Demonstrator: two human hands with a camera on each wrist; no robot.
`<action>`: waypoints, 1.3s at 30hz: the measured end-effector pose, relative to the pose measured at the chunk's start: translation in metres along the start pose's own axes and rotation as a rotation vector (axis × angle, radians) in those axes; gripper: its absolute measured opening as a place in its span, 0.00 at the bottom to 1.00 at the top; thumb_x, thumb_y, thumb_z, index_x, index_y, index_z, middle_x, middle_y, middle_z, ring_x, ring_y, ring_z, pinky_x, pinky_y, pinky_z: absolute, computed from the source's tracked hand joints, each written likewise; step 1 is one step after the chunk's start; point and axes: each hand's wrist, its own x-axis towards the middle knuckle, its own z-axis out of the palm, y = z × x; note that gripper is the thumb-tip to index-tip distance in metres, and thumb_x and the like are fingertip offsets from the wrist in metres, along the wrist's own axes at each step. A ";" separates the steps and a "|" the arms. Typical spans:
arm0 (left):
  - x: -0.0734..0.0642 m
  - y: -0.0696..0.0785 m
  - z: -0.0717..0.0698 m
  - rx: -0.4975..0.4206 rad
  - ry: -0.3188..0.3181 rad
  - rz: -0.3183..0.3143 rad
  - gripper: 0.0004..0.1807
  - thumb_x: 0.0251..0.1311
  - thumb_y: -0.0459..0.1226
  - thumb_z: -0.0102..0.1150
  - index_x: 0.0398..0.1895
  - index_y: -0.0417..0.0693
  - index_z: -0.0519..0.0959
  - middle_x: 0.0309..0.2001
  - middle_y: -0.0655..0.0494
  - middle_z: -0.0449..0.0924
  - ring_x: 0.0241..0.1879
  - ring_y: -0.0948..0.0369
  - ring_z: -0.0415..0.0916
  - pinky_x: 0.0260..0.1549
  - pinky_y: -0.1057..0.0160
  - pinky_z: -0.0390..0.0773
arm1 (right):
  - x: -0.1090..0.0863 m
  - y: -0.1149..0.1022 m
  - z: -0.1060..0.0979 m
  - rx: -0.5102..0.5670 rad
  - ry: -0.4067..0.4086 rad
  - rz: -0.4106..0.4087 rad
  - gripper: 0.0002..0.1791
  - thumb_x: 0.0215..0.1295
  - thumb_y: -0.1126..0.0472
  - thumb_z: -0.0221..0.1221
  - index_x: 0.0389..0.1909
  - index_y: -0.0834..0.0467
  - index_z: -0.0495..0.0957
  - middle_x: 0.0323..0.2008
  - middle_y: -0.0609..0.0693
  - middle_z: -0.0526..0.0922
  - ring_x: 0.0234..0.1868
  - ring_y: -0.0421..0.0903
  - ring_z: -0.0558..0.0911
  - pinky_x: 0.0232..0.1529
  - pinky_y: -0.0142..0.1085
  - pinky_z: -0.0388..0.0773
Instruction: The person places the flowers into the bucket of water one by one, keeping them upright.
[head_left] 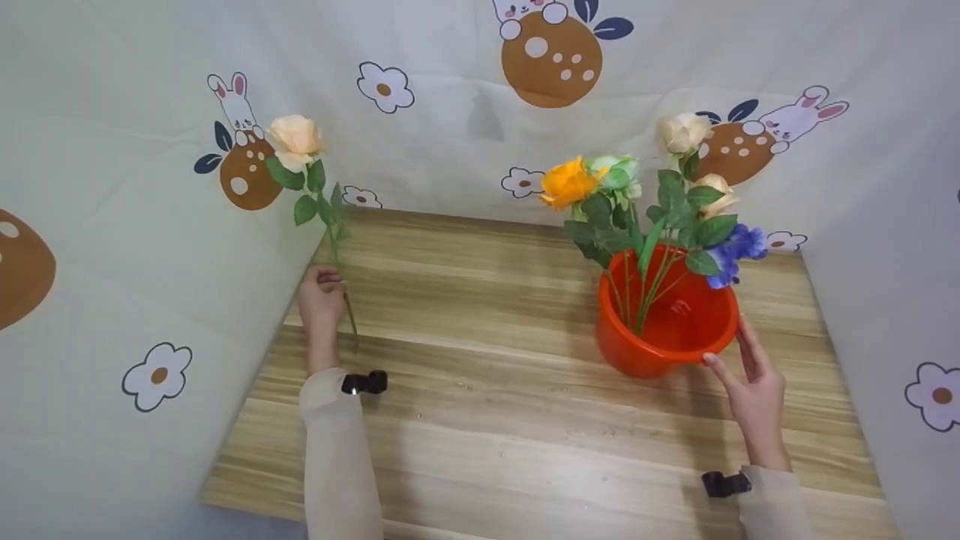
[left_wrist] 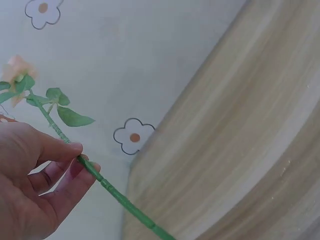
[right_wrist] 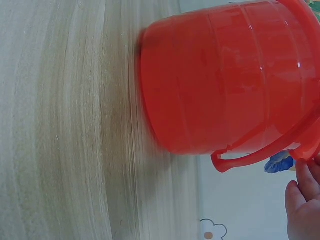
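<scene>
My left hand point(head_left: 322, 296) pinches the green stem of an artificial peach rose point(head_left: 296, 141) between thumb and fingers, over the table's left side. Its bloom points up and the stem end point(left_wrist: 137, 212) hangs below the hand. At the right, a red bucket point(head_left: 652, 364) stands upright on the table. My right hand point(head_left: 757, 397) touches its rim, with fingers extended along the outer right side and the thumb at the front edge. In the bucket stand an orange flower point(head_left: 570, 182), a pale green flower point(head_left: 616, 172), a cream rose point(head_left: 685, 133), a peach rose point(head_left: 716, 193) and a blue flower point(head_left: 739, 251).
A wood-grain table point(head_left: 480, 360) lies beneath both hands. Printed cloth walls point(head_left: 442, 150) with flowers and rabbits close off the back and sides. The bucket's red handle point(right_wrist: 260, 157) hangs against its side. Each wrist wears a small black camera point(head_left: 365, 382).
</scene>
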 end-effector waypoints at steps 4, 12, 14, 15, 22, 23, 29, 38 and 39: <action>-0.005 0.006 0.001 -0.050 0.014 0.032 0.15 0.61 0.29 0.55 0.51 0.38 0.72 0.47 0.46 0.75 0.47 0.54 0.75 0.44 0.63 0.74 | 0.001 0.004 0.000 0.012 0.004 0.000 0.41 0.50 0.77 0.65 0.67 0.54 0.64 0.68 0.53 0.65 0.69 0.42 0.63 0.64 0.24 0.61; -0.020 0.017 0.005 -0.182 0.021 0.096 0.14 0.59 0.29 0.58 0.48 0.38 0.73 0.45 0.47 0.76 0.41 0.58 0.76 0.37 0.65 0.78 | -0.006 -0.018 0.003 0.000 -0.012 -0.009 0.40 0.51 0.76 0.64 0.67 0.57 0.64 0.67 0.55 0.65 0.68 0.42 0.64 0.65 0.25 0.60; -0.024 0.021 0.007 -0.219 0.019 0.103 0.14 0.59 0.29 0.59 0.48 0.38 0.73 0.44 0.49 0.75 0.39 0.60 0.76 0.36 0.66 0.78 | -0.007 -0.021 0.003 -0.007 -0.013 -0.009 0.40 0.51 0.75 0.64 0.67 0.57 0.64 0.67 0.55 0.65 0.68 0.42 0.64 0.66 0.25 0.59; -0.025 0.023 0.008 -0.228 0.019 0.104 0.14 0.59 0.30 0.59 0.48 0.39 0.73 0.44 0.50 0.75 0.38 0.61 0.76 0.35 0.67 0.78 | -0.007 -0.022 0.004 -0.011 -0.014 -0.007 0.40 0.52 0.75 0.65 0.67 0.57 0.64 0.67 0.55 0.65 0.68 0.42 0.64 0.66 0.25 0.59; -0.037 0.040 0.014 -0.303 -0.017 0.141 0.14 0.57 0.29 0.60 0.46 0.38 0.73 0.41 0.51 0.75 0.35 0.63 0.76 0.32 0.68 0.78 | -0.003 -0.014 0.001 -0.032 -0.021 0.017 0.40 0.53 0.73 0.65 0.67 0.53 0.64 0.68 0.52 0.64 0.69 0.42 0.63 0.66 0.25 0.59; -0.039 0.043 0.015 -0.324 -0.030 0.147 0.13 0.57 0.28 0.59 0.46 0.37 0.72 0.40 0.51 0.75 0.34 0.63 0.76 0.31 0.69 0.78 | -0.002 -0.011 0.000 -0.036 -0.020 0.021 0.40 0.53 0.73 0.65 0.68 0.53 0.64 0.68 0.52 0.64 0.69 0.41 0.63 0.66 0.25 0.59; -0.061 0.074 0.014 -0.441 -0.123 0.153 0.15 0.55 0.23 0.57 0.46 0.30 0.70 0.40 0.46 0.73 0.33 0.62 0.75 0.30 0.70 0.79 | 0.001 0.002 -0.002 -0.018 -0.004 0.032 0.41 0.52 0.73 0.65 0.67 0.52 0.64 0.68 0.51 0.64 0.69 0.42 0.63 0.66 0.25 0.59; -0.075 0.087 0.023 -0.532 -0.206 0.180 0.17 0.55 0.22 0.57 0.48 0.27 0.67 0.40 0.43 0.71 0.34 0.61 0.75 0.29 0.71 0.79 | -0.006 -0.021 0.003 -0.019 -0.017 0.010 0.40 0.52 0.74 0.64 0.67 0.55 0.64 0.68 0.53 0.64 0.69 0.42 0.63 0.66 0.26 0.59; -0.077 0.089 0.024 -0.540 -0.211 0.187 0.18 0.55 0.22 0.57 0.48 0.26 0.67 0.40 0.42 0.71 0.34 0.60 0.75 0.28 0.71 0.79 | -0.006 -0.022 0.003 -0.004 -0.016 0.003 0.39 0.52 0.75 0.64 0.67 0.56 0.64 0.68 0.54 0.64 0.69 0.42 0.63 0.66 0.26 0.59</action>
